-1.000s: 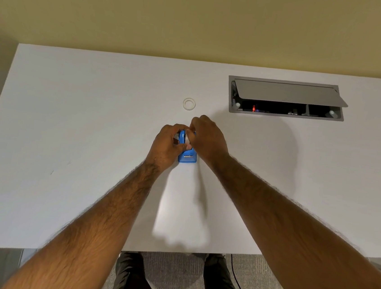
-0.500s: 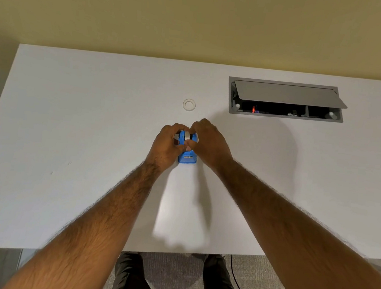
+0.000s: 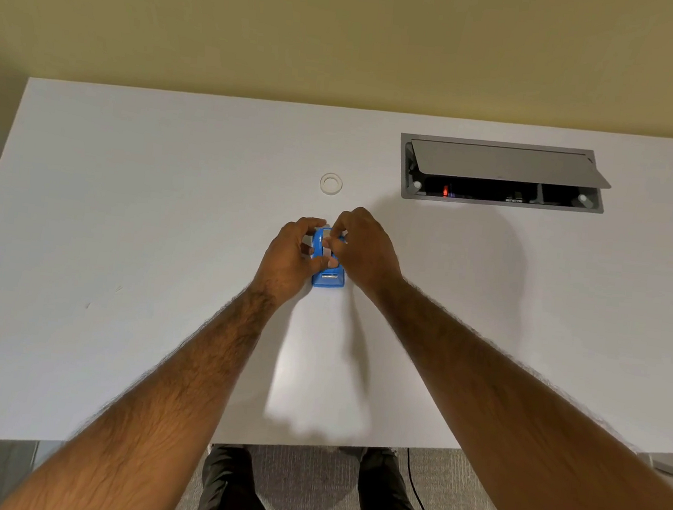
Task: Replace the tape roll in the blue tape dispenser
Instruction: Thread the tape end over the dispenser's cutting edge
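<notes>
The blue tape dispenser (image 3: 327, 276) stands on the white table (image 3: 121, 232), its cutter end toward me. My left hand (image 3: 291, 256) wraps its left side, fingers curled over the top. My right hand (image 3: 364, 249) presses in from the right, its fingertips pinched at the dispenser's top middle, where a pale bit of tape roll shows between the fingers. Most of the roll and the dispenser's upper part are hidden by both hands. A clear empty tape ring (image 3: 331, 183) lies flat on the table just beyond the hands.
A grey cable box (image 3: 501, 174) with its lid propped open is set into the table at the back right. The table's near edge runs just above my legs, and a yellow wall stands behind the far edge.
My right fingertips have shifted a little from the dispenser's far top toward its middle. The left hand keeps its hold and the dispenser stays in place.
</notes>
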`<action>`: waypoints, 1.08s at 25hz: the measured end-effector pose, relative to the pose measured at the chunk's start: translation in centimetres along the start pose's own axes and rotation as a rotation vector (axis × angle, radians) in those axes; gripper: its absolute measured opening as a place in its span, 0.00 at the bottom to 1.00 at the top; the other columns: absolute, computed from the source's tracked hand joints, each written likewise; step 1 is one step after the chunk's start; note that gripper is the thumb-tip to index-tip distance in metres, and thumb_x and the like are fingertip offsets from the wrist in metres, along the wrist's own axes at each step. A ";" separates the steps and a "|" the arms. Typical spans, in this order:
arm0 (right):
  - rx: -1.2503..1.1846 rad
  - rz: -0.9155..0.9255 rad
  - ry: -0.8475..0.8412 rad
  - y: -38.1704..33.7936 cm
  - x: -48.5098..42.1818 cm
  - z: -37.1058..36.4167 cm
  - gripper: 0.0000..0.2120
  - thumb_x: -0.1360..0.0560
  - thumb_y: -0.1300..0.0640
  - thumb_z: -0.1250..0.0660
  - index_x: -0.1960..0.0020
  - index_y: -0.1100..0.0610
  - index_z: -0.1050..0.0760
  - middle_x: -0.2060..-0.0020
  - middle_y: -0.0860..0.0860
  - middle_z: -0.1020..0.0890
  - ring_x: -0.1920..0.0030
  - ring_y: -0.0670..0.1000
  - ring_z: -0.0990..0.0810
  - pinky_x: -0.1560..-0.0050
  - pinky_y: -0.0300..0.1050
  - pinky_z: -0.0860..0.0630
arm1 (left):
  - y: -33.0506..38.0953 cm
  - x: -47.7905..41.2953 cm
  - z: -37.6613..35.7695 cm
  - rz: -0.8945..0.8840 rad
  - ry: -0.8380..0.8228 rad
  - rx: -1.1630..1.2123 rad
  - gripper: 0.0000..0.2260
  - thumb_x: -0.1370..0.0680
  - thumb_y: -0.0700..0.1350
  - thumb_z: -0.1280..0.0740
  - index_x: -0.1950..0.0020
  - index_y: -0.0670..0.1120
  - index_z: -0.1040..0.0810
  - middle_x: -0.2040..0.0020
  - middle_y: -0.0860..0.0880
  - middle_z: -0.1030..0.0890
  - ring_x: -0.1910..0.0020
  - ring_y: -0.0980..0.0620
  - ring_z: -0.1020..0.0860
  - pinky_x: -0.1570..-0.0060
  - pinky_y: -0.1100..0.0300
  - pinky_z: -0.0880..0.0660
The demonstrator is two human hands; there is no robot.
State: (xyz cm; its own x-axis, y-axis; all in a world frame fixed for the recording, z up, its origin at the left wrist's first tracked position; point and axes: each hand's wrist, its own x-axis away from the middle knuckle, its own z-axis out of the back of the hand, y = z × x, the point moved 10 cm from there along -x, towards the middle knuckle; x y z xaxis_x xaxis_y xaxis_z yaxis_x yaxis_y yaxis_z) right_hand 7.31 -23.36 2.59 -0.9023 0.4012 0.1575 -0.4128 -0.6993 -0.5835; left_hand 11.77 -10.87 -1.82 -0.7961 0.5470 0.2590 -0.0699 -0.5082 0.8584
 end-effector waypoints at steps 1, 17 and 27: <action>0.001 0.003 -0.003 0.0 0.2 0.0 0.06 0.27 0.55 0.32 0.57 0.56 0.26 0.59 0.50 0.25 0.61 0.48 0.24 0.61 0.37 0.29 | 0.0 0.0 0.2 -0.002 0.013 -0.006 0.23 0.27 0.47 0.23 0.34 0.51 0.25 0.40 0.52 0.22 0.50 0.56 0.22 0.54 0.74 0.29; -0.015 -0.042 -0.024 -0.5 -1.2 -0.1 0.06 0.26 0.54 0.30 0.57 0.57 0.22 0.58 0.52 0.19 0.60 0.49 0.21 0.57 0.43 0.23 | 0.5 -0.4 0.1 -0.020 0.011 -0.117 0.19 0.29 0.41 0.23 0.41 0.50 0.23 0.46 0.50 0.21 0.54 0.56 0.24 0.57 0.75 0.32; -0.078 -0.064 -0.062 0.0 -1.4 -0.2 0.06 0.25 0.55 0.31 0.55 0.58 0.22 0.58 0.52 0.18 0.59 0.49 0.21 0.57 0.41 0.23 | 0.7 -0.4 0.1 -0.033 -0.007 -0.124 0.20 0.29 0.40 0.23 0.40 0.49 0.23 0.44 0.47 0.21 0.49 0.50 0.23 0.55 0.72 0.31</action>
State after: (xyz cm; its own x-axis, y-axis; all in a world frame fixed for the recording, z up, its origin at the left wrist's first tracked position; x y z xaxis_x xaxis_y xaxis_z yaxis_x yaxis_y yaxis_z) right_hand 8.57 -23.77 2.21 -0.8812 0.4050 0.2439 -0.4614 -0.6242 -0.6304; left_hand 12.09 -11.43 -1.28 -0.7881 0.5688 0.2352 -0.1698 -0.5681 0.8052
